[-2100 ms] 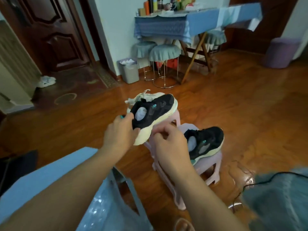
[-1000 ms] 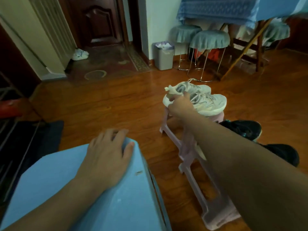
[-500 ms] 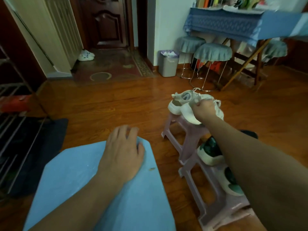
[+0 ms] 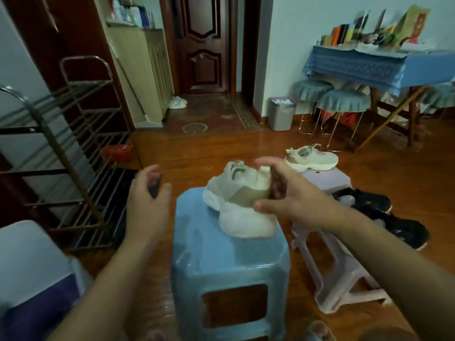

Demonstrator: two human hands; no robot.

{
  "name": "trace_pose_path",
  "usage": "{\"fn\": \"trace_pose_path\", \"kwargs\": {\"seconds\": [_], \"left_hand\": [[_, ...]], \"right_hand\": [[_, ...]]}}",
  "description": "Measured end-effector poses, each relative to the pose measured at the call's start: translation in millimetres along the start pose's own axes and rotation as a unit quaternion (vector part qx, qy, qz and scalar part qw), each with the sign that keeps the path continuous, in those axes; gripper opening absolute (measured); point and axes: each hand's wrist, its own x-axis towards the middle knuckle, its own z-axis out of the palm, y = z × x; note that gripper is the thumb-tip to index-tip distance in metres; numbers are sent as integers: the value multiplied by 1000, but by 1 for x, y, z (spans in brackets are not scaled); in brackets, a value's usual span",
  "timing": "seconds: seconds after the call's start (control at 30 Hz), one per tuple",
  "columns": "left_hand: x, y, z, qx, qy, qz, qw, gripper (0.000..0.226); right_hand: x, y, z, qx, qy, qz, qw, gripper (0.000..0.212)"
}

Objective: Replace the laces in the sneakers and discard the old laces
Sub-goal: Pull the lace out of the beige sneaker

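Beige sneaker (image 4: 240, 205) on blue stool (image 4: 221, 254), right hand (image 4: 283, 193) gripping heel

Beige sneaker (image 4: 240, 193) lies tilted on blue stool (image 4: 229, 244).

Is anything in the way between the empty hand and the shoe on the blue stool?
No. The left hand hovers open beside the beige sneaker with only bare blue stool and air between. The right hand already holds its heel.

1. The right hand (image 4: 283, 193) grips a beige, white-soled mesh sneaker (image 4: 240, 205) on a blue plastic stool (image 4: 226, 254).
2. The left hand (image 4: 147, 195) hovers beside it, fingers relaxed.
3. A matching beige sneaker (image 4: 312, 157) sits on a pink plastic stool (image 4: 330, 242).
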Motion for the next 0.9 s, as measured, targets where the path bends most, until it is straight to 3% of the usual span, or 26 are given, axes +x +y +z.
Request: {"fn": "trace_pose_path", "kwargs": {"seconds": [0.07, 0.13, 0.2, 0.27, 0.33, 0.4, 0.5, 0.6, 0.7, 0.8, 0.9], "left_hand": [[-11, -15, -27, 31, -45, 16, 998, 46], [-11, -29, -39, 70, -83, 45, 993, 47], [-6, -36, -39, 93, -108, 79, 987, 48], [1, -36, -29, 128, -141, 104, 976, 48], [4, -33, -13, 179, -188, 126, 957, 53], [4, -33, 3, 218, -242, 128, 937, 57], [2, -33, 24, 248, -304, 87, 916, 58], [-1, -28, 28, 285, -370, 51, 883, 59], [-12, -16, 21, 348, -367, 56, 861, 46], [-27, -12, 18, 326, -355, 16, 876, 42], [-23, -17, 23, 204, -287, -45, 935, 33]], "right_hand": [[2, 3, 12, -102, -83, 12, 991, 55], [4, 18, 2, -135, -143, 51, 979, 48], [10, 39, -13, -111, -133, 130, 976, 52], [18, 56, -18, -106, 11, 163, 981, 50], [28, 64, -9, -83, 207, 182, 958, 44], [39, 69, 7, -45, 286, 214, 933, 52], [50, 79, 27, -69, 227, 212, 948, 70], [59, 84, 36, -78, 206, 166, 961, 70], [69, 87, 44, -68, 187, 107, 974, 65], [74, 90, 55, -102, 140, 118, 978, 52], [66, 86, 65, -142, 136, 132, 972, 31]]}}
